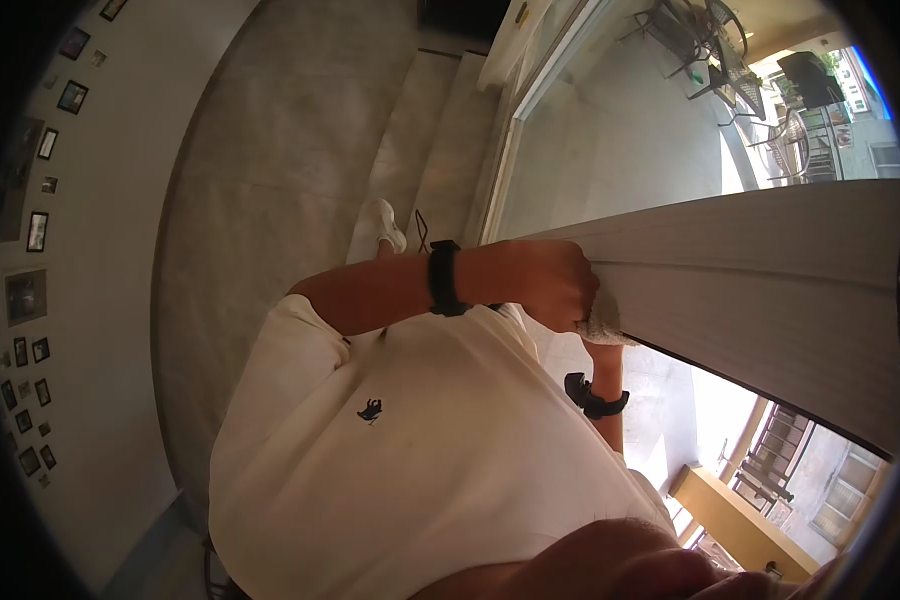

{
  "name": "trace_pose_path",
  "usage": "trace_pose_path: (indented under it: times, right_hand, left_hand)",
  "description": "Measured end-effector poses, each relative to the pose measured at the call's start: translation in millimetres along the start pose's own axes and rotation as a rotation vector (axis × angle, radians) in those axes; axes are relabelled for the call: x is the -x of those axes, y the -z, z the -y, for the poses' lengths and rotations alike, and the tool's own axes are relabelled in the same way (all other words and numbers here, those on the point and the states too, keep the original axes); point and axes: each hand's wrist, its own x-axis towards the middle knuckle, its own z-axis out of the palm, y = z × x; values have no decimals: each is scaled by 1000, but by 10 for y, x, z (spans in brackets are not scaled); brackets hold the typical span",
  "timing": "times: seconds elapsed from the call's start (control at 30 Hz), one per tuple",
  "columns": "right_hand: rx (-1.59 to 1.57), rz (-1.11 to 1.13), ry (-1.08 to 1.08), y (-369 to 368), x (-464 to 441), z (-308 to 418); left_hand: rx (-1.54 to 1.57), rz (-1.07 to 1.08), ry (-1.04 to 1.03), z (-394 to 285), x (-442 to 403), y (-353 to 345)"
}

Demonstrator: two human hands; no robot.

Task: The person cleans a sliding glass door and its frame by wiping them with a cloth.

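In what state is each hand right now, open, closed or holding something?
Left hand: closed, holding the cloth at the panel's edge.
Right hand: mostly hidden; cannot be told.

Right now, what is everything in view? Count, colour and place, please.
panel: 1, grey-brown, right side
cloth: 1, beige, at the panel's edge
glass: 1, clear, upper right
chairs: several, dark, beyond the glass
beam: 1, yellow, lower right
windows: at least 2, pale, far right
wall: 1, whitish, far left
frames: over a dozen, mostly dark, on the wall
floor: 1, grey, upper left
steps: at least 2, grey, top centre
shirt: 1, cream, lower centre
shoe: 1 visible, white, by the steps
bands: 2, black, one per wrist
left hand: 1, bare, curled at the cloth
right hand: 1, bare, mostly hidden near the cloth
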Motion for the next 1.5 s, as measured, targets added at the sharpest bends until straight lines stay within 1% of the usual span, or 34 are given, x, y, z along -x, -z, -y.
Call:
trace_pose_path:
  times: [0.03,0.13,0.17,0.23,0.27,0.33,0.37,0.43,0.47,0.6,0.67,0.7,0.77,0.8,0.83,0.87,0.9,0.93,1.0,1.03,1.1,1.13,1.2,1.27,1.33,1.4,1.47,1.5]
  right_hand:
    - [14,-1,-20,10,-13,11]
    - [47,13,-76,84,-45,93]
    - [56,11,-83,106,-69,105]
    - [68,-21,-111,111,-86,100]
    - [78,-49,-132,131,-75,116]
    - [95,-89,-162,98,-67,114]
    - [106,-112,-169,75,-70,125]
    - [125,-149,-186,-1,-59,148]
    - [135,-173,-193,-35,-50,164]
    - [232,-327,-257,106,65,298]
    - [292,-425,-308,312,204,363]
    - [316,-467,-346,355,317,414]
    - [351,-542,-410,367,540,485]
    - [358,-565,-438,317,633,519]
    - [364,-578,-473,224,700,549]
    - [363,-578,-502,104,781,574]
    - [364,-570,-530,-25,862,627]
    - [354,-558,-552,-150,893,627]
    - [345,-513,-575,-381,932,616]
    - [345,-475,-569,-464,906,586]
    - [402,-339,-508,-603,800,467]
    - [526,-250,-497,-651,699,489]
    - [-44,-355,-769,-844,659,314]
    - [192,-74,-830,-957,519,190]
    - [199,80,-823,-1105,538,-141]
    - [21,60,-820,-1255,777,-491]
    - [-221,0,-818,-1385,1127,-871]
    - [-294,-37,-815,-1440,1185,-948]
  left_hand:
    - [4,-94,-65,51,-17,-17]
    - [43,-147,-114,54,-30,-66]
    - [41,-163,-96,70,-52,-76]
    - [105,-157,-162,128,-55,-111]
    - [78,-124,-181,182,-48,-118]
    - [222,-23,-188,236,-104,-177]
    - [205,-8,-214,254,-155,-109]
    - [293,373,-166,240,-241,32]
    - [291,475,-172,244,-264,129]
    - [283,572,-301,419,-305,122]
    - [124,426,-394,611,-242,-133]
    - [128,469,-428,679,-243,-182]
    - [283,309,-520,788,-290,-286]
    - [198,205,-634,855,-284,-297]
    - [210,238,-672,899,-314,-240]
    - [222,274,-640,904,-322,-202]
    - [235,307,-607,895,-315,-194]
    - [253,331,-642,918,-307,-231]
    - [327,382,-533,962,-296,-327]
    - [340,402,-565,970,-307,-304]
    - [291,443,-572,1009,-339,-223]
    - [305,454,-593,1072,-344,-244]
    - [205,562,-683,1238,-308,-434]
    - [409,485,-623,1598,-75,-1190]
    - [498,682,-220,1775,22,-1348]
    - [492,729,-209,1879,32,-1452]
    - [511,763,-190,1864,24,-1609]
    - [432,771,-313,1877,20,-1675]
